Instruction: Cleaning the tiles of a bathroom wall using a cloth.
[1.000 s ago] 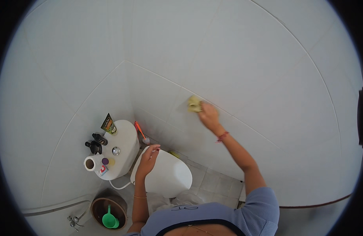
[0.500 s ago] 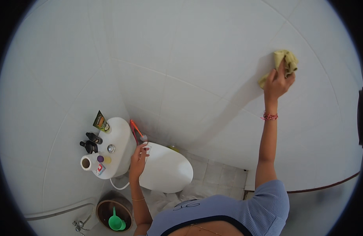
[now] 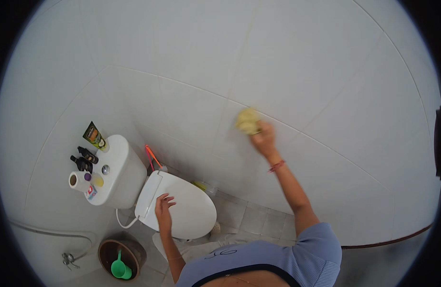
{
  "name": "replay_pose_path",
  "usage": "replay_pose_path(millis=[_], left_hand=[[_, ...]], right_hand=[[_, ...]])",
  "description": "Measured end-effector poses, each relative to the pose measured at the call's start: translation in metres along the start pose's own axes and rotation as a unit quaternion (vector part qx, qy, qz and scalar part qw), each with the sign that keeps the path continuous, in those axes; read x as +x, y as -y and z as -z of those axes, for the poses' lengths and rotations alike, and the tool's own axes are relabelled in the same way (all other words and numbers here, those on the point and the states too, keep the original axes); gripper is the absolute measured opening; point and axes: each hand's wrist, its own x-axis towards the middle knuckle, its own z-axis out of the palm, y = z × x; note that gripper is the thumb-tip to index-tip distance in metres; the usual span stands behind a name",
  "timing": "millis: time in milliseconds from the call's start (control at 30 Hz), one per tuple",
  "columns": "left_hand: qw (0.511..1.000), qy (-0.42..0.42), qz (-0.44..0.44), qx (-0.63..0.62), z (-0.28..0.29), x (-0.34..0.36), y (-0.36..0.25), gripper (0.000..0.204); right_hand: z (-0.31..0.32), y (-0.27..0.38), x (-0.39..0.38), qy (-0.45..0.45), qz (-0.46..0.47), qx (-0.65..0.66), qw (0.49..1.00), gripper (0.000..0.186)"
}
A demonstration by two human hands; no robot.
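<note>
R hand point(image 3: 264, 138) outstretched, fingers gripping yel. cloth point(image 3: 247, 121) at wall point(image 3: 297, 71); L hand point(image 3: 163, 210) raised, fingers loosely parted.

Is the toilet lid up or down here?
Down: the lid lies flat, its white top facing up, and no opening shows. The left hand appears over it; whether they touch, I cannot tell.

A white toilet point(image 3: 189, 205) with its cistern point(image 3: 127, 179) is standing in the corner of a bathroom, and pale tiled walls point(image 3: 306, 81) are rising around it above a grey tiled floor point(image 3: 253, 220). A paper roll point(image 3: 77, 181), dark bottles point(image 3: 88, 155) and a tube point(image 3: 94, 137) are crowding the cistern's top, while a tap point(image 3: 69, 259) with a hose point(image 3: 53, 233) and a brown tub point(image 3: 103, 253) with a green dipper point(image 3: 119, 269) inside are appearing nearby.
</note>
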Motion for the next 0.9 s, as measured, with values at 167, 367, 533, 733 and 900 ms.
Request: replay_pose_path(millis=[167, 367, 533, 733, 900], left_hand=[[0.984, 0.173, -0.018, 0.038, -0.081, -0.008, 0.017, 0.023], [0.973, 0.228, -0.002, 0.043, -0.144, -0.013, 0.004, 0.024], [0.976, 0.215, 0.029, 0.034, -0.158, -0.034, 0.027, 0.023], [0.974, 0.213, 0.065, 0.045, -0.150, -0.059, 0.047, 0.023], [0.982, 0.163, 0.071, 0.066, -0.132, -0.070, 0.054, 0.023]], right_hand=[[0.153, -0.068, 0.117, -0.141, -0.086, -0.334, 0.928, 0.034], [0.184, -0.093, 0.145, -0.259, -0.110, -0.275, 0.919, 0.039], [0.074, -0.043, -0.017, -0.100, 0.024, -0.193, 0.976, 0.029], [0.007, 0.016, -0.140, 0.320, 0.213, 0.009, 0.923, 0.007], [0.051, -0.013, -0.061, 0.165, 0.087, -0.015, 0.982, 0.015]])
